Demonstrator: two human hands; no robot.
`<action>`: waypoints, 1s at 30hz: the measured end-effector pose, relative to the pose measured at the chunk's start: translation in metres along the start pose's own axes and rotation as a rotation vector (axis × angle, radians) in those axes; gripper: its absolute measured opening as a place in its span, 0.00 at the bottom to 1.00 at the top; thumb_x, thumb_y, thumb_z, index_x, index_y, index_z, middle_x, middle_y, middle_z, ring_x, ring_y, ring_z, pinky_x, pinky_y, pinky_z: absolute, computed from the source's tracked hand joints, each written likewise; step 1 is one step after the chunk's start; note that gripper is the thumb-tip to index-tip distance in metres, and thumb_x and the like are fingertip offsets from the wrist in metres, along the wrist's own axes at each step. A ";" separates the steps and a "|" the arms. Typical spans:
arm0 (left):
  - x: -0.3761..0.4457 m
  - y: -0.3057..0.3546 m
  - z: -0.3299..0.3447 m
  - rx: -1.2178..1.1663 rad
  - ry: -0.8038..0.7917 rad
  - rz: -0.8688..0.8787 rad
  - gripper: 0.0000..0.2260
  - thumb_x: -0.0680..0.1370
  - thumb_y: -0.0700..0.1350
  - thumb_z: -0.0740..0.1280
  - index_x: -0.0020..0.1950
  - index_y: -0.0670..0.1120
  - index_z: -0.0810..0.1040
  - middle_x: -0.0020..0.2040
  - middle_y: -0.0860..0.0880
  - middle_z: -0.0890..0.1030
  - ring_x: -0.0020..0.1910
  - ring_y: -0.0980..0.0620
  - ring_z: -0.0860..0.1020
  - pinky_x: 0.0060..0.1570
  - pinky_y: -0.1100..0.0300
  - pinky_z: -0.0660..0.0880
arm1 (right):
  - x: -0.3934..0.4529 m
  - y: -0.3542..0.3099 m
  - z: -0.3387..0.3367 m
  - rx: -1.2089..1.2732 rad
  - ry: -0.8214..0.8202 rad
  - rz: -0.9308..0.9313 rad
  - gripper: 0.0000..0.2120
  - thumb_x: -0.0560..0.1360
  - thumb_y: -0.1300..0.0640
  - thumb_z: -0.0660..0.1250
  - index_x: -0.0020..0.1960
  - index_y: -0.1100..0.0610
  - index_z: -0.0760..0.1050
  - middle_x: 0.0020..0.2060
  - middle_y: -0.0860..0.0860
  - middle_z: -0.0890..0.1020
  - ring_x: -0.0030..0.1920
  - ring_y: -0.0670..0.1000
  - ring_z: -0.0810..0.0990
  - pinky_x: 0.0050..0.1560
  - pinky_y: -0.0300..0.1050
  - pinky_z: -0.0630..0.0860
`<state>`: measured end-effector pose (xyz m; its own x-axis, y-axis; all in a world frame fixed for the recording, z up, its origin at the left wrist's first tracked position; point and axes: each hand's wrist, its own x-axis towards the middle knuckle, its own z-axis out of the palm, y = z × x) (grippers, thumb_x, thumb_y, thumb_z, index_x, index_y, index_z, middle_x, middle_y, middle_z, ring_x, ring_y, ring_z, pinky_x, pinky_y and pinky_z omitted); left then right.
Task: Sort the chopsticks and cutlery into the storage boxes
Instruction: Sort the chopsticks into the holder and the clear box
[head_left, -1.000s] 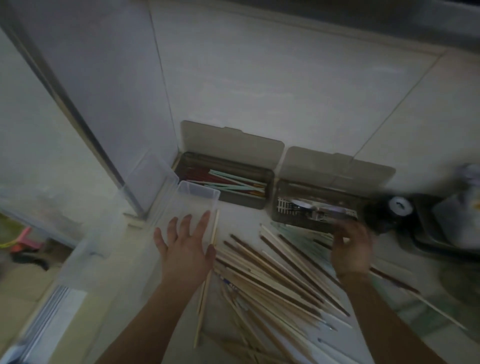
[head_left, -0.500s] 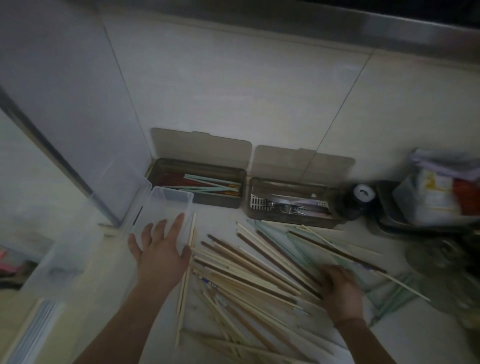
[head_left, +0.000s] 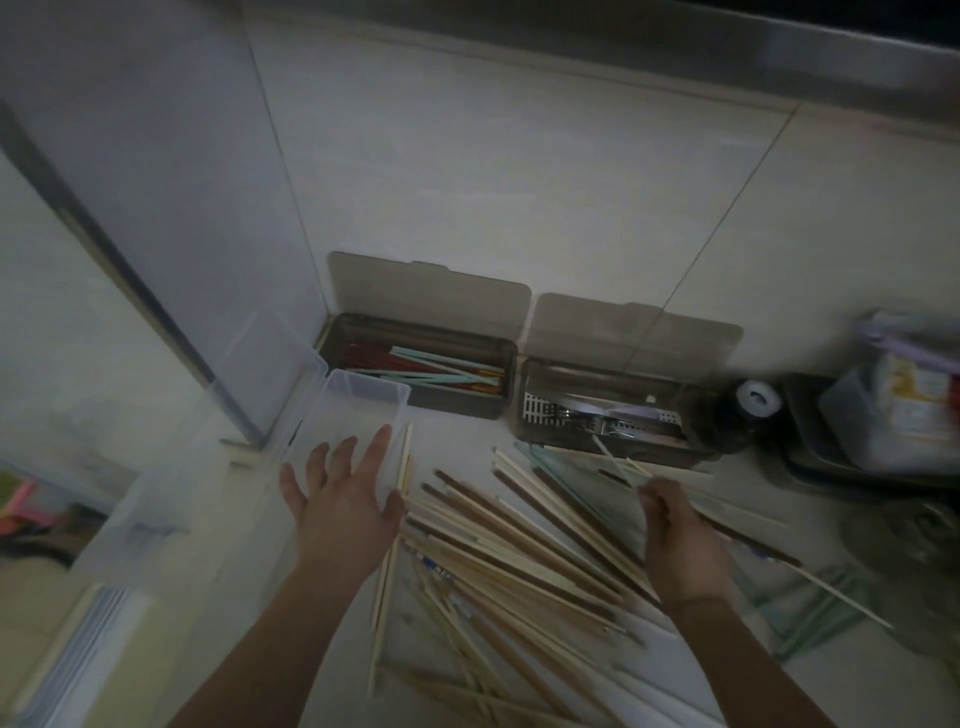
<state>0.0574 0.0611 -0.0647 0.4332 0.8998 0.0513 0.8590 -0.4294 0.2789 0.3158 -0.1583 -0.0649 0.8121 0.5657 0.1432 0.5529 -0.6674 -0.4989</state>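
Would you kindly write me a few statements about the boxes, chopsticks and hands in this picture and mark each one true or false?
1. Both brown boxes at the wall have their lids open. True: the left brown box and the right brown box both stand open.
2. The left brown box is empty. False: it holds red and pale green chopsticks.
3. The left hand is spread open beside the clear box. True.
4. The right hand lies flat and holds nothing. False: its fingers are curled round a pale green chopstick.
5. The loose chopsticks are stacked inside the clear box. False: they lie scattered on the counter between the hands.
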 end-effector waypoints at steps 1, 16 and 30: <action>0.000 0.000 -0.001 -0.003 0.000 -0.002 0.33 0.73 0.56 0.68 0.76 0.59 0.60 0.71 0.47 0.70 0.73 0.42 0.60 0.70 0.38 0.44 | 0.010 -0.016 0.003 0.045 -0.018 -0.023 0.07 0.80 0.56 0.60 0.54 0.55 0.75 0.38 0.59 0.82 0.35 0.62 0.80 0.33 0.50 0.73; -0.003 0.002 -0.006 -0.007 -0.013 0.008 0.33 0.74 0.58 0.64 0.77 0.60 0.55 0.73 0.48 0.66 0.75 0.42 0.57 0.71 0.37 0.40 | 0.125 -0.179 0.095 -0.430 -0.500 -0.808 0.23 0.80 0.54 0.55 0.75 0.50 0.60 0.73 0.49 0.66 0.71 0.57 0.59 0.67 0.54 0.57; -0.003 0.004 -0.009 -0.005 -0.015 0.001 0.33 0.75 0.58 0.63 0.78 0.60 0.53 0.74 0.49 0.65 0.75 0.43 0.56 0.71 0.38 0.39 | 0.141 -0.180 0.095 -0.657 -0.707 -0.930 0.30 0.79 0.36 0.44 0.78 0.46 0.51 0.78 0.44 0.51 0.77 0.54 0.42 0.72 0.63 0.41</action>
<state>0.0566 0.0571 -0.0557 0.4385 0.8980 0.0368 0.8571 -0.4301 0.2836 0.3133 0.0875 -0.0367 -0.0724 0.9274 -0.3669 0.9919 0.1053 0.0705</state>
